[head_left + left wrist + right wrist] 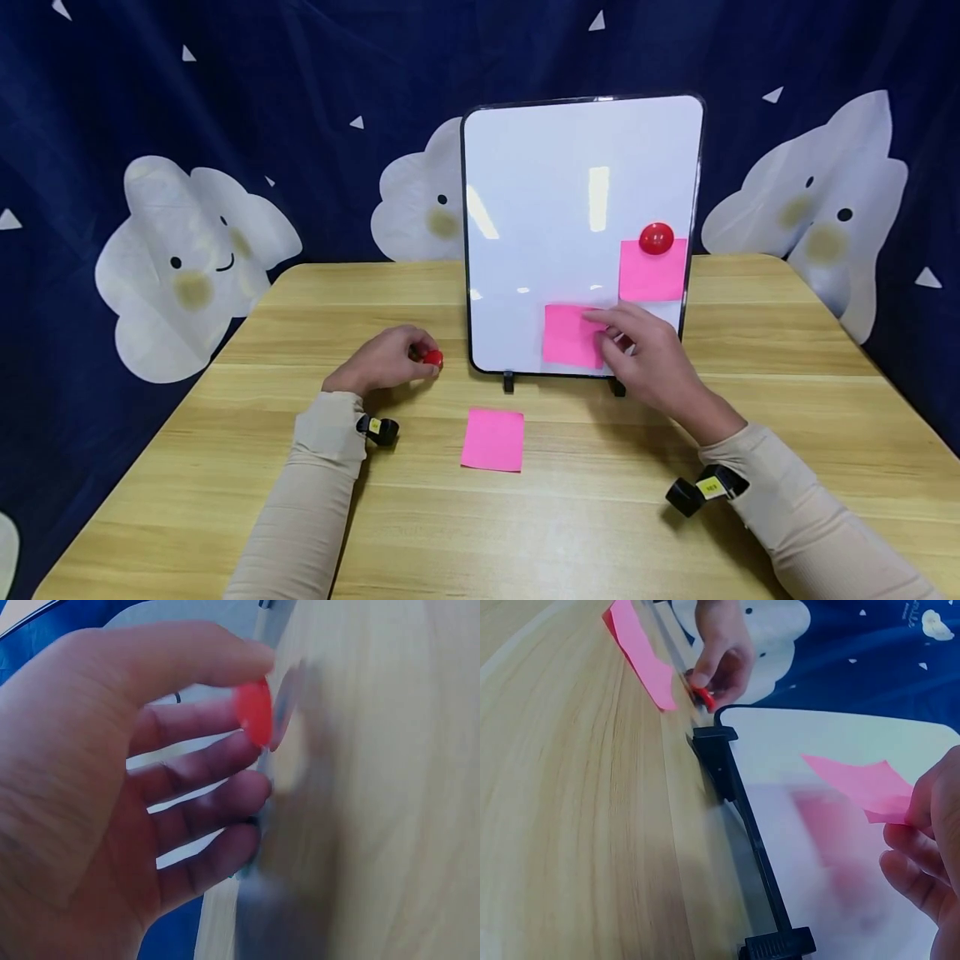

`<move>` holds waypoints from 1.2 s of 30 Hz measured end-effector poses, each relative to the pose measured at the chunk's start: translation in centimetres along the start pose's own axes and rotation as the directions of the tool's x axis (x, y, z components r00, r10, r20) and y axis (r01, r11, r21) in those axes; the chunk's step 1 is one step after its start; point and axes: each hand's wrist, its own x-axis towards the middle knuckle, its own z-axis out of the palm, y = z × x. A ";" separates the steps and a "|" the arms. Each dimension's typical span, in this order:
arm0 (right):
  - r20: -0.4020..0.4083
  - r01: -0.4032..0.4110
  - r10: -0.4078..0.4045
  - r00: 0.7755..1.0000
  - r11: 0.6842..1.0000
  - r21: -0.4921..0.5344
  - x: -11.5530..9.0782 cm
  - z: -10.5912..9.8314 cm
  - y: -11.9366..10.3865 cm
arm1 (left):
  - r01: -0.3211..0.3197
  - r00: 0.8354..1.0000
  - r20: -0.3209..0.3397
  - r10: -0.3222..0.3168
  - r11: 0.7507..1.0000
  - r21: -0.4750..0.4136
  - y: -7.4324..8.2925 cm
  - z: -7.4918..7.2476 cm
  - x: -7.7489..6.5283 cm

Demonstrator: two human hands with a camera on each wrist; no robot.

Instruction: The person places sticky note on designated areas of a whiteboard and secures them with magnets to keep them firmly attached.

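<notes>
Between thumb and fingers, my left hand (390, 358) pinches a round red magnet (255, 712) just above the table, left of the whiteboard. My right hand (645, 350) pinches a pink sticky note (866, 787) by one edge, in front of the lower part of the whiteboard (547, 208). In the right wrist view the note stands a little off the board, which mirrors it. Higher up at the board's right edge, another red magnet (656, 238) sits on the top of a second pink note (651, 279).
A third pink note (492, 440) lies on the wooden table (570, 533) in front of the board. Black feet (508, 382) hold the board upright. Behind the table hangs a dark blue curtain (300, 100) with white clouds.
</notes>
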 end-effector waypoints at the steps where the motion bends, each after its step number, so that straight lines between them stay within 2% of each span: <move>1: -0.003 -0.006 0.006 1.000 1.000 0.001 0.0 0.0 0.0 | -0.001 1.000 -0.003 0.001 1.000 -0.010 0.0 0.0 0.0; 9: -0.001 -0.065 0.065 0.998 0.997 -0.029 -0.3 -0.5 0.1 | -0.025 0.999 -0.049 0.020 0.994 -0.103 0.4 0.1 0.3; 17: -0.044 -0.044 0.043 0.998 0.999 -0.019 -0.5 -0.9 0.4 | -0.069 0.996 -0.077 0.055 0.979 -0.189 1.3 0.0 0.6; 22: -0.077 -0.036 0.034 0.996 0.999 -0.024 -0.5 -1.2 0.7 | -0.107 0.988 -0.126 0.085 0.977 -0.183 1.8 -0.1 0.7; 29: -0.106 -0.040 0.039 0.994 0.999 -0.011 0.0 -0.9 1.0 | -0.170 0.967 -0.215 0.136 0.975 -0.147 2.3 -0.3 0.6; 36: -0.109 -0.032 0.033 0.993 0.999 0.015 0.5 -0.6 0.9 | -0.180 0.962 -0.227 0.150 0.976 -0.118 2.7 -0.7 0.2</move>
